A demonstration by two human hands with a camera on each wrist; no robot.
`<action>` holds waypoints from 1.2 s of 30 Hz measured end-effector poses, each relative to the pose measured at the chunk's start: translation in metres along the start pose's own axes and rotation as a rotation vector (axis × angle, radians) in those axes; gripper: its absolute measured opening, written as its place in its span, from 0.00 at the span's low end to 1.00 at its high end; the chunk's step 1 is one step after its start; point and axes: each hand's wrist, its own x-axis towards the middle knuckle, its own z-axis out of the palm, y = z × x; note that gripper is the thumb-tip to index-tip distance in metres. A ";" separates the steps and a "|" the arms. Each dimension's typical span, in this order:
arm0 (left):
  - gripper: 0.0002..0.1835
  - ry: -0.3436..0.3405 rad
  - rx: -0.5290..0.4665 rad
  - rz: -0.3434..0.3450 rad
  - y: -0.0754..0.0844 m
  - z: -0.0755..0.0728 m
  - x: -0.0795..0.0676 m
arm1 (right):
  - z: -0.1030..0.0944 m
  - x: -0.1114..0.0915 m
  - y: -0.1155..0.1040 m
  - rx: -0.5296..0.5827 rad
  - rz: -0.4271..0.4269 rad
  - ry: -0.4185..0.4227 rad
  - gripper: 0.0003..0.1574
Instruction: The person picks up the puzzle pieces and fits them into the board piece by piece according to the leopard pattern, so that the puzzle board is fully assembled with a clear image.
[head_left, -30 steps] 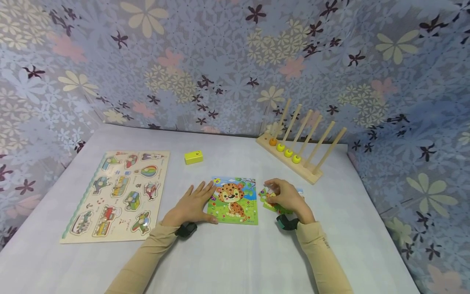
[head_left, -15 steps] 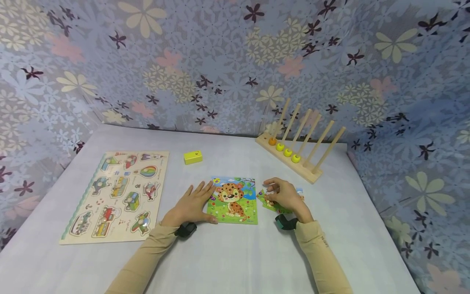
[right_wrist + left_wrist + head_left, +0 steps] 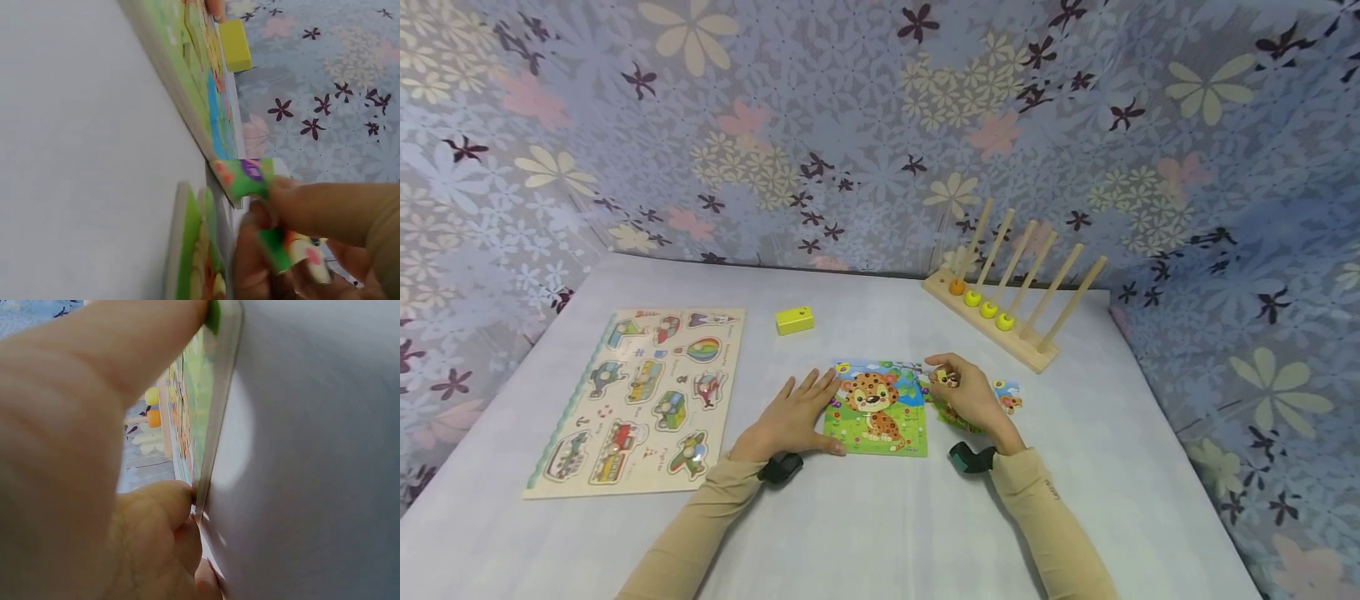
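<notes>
A square leopard jigsaw puzzle lies flat at the middle of the table. My left hand rests along its left side with fingers spread, the thumb at the lower left corner. In the left wrist view, the thumb and fingertips touch the puzzle's edge. Just right of the puzzle, my right hand pinches a puzzle piece, green with a purple patch, between thumb and fingers. Fingers partly hide it. Under and beside that hand lie loose pieces, one with blue sky and an orange animal part.
A wooden picture board with vehicle shapes lies at the left. Behind the puzzle sits a yellow block. A wooden peg stand with upright rods and several beads stands at the back right. Patterned fabric hangs behind the table.
My right hand has shifted left from over the loose pieces toward the puzzle's right edge, with the piece lifted in its fingers. The left hand stays in place.
</notes>
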 end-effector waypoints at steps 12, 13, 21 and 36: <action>0.59 -0.007 -0.011 -0.011 0.001 0.000 0.001 | 0.039 0.020 -0.037 0.090 -0.022 -0.018 0.24; 0.59 -0.007 -0.012 -0.011 0.001 0.001 0.001 | 0.045 0.021 -0.041 0.074 -0.030 -0.035 0.23; 0.61 -0.012 0.005 -0.008 0.000 0.003 0.002 | 0.078 0.019 -0.059 -0.047 -0.091 -0.102 0.17; 0.60 0.000 -0.004 -0.004 0.001 -0.001 0.001 | 0.081 0.022 -0.063 -0.162 -0.237 0.002 0.20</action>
